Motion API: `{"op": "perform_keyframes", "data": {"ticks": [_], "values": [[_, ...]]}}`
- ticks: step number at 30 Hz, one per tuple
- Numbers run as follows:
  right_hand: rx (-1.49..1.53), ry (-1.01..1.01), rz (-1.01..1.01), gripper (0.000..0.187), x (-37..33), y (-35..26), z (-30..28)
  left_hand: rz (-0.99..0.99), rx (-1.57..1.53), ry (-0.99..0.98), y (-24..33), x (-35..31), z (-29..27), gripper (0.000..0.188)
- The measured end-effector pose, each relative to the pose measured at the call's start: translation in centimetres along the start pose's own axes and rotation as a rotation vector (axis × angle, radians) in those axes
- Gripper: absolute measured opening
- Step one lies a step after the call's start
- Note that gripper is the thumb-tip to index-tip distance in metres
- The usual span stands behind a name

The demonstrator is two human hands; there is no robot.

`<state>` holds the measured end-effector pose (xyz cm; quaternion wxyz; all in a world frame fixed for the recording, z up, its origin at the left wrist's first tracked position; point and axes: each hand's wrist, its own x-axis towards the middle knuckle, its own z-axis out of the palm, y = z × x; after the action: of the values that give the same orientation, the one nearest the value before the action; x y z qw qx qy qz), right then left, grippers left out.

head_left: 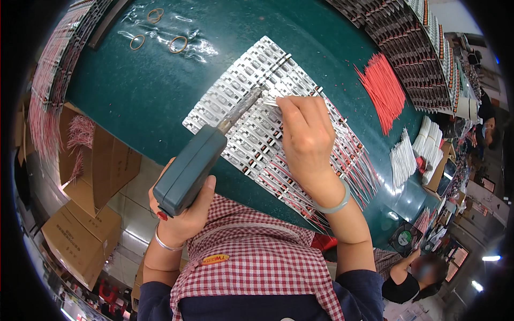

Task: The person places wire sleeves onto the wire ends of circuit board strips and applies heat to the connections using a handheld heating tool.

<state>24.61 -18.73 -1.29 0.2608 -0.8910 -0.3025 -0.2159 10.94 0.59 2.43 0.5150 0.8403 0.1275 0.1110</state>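
While that left hand (184, 218) grips a teal gun-shaped tool (193, 167), the right hand (307, 138) pinches white wires (271, 101) over the silvery panel (222, 92).

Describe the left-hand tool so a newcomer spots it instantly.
On the green table, find the pale panel of boards. By its lower-left edge, the left hand grips the tool: boxy, dark blue-green. Its bulky shape and long, narrow nose reaching over the boards set it apart from the flat panel.
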Motion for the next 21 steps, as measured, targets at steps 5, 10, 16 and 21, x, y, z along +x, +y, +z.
{"op": "perform_keyframes", "data": {"ticks": [5,10,16,21], "values": [[0.004,0.024,-0.051,0.030,-0.16,-0.91,-0.27,-0.027,0.008,-0.005,-0.51,-0.61,-0.37,0.028],[-0.011,-0.022,-0.071,0.030,-0.81,-0.64,0.13,0.005,-0.017,-0.038,-0.30,-0.47,-0.31,0.021],[-0.023,-0.031,-0.073,0.029,-0.76,-0.64,0.31,0.079,-0.024,-0.059,-0.30,-0.01,-0.06,0.018],[-0.046,-0.034,-0.075,0.029,-0.77,-0.66,0.40,0.082,-0.007,-0.062,-0.29,0.08,-0.01,0.018]]}}
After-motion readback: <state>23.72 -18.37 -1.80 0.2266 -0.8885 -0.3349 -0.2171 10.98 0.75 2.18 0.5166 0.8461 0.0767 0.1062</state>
